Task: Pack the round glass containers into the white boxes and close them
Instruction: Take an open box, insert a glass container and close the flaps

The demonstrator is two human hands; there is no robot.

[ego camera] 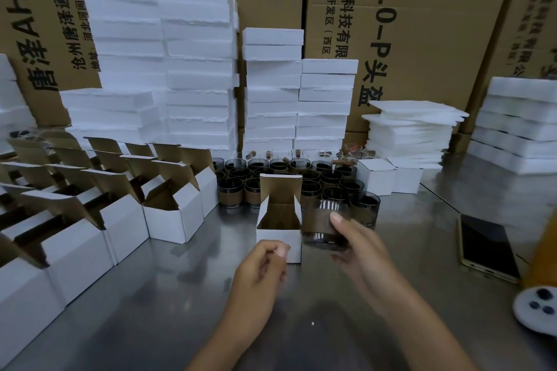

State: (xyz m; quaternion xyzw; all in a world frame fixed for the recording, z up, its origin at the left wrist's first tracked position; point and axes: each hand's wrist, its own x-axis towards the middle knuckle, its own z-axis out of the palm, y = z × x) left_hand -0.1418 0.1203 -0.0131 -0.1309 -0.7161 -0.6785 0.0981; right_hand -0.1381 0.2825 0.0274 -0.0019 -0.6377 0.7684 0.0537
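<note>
While right hand grips glass container | beside open white box

Two bare forearms come into view from the bottom edge, no sleeves, no gloves. The left hand shows no ring or watch, with short, plain nails on its fingers. The right hand is equally unadorned, wrist uncovered, thumbnail trimmed short.
</note>
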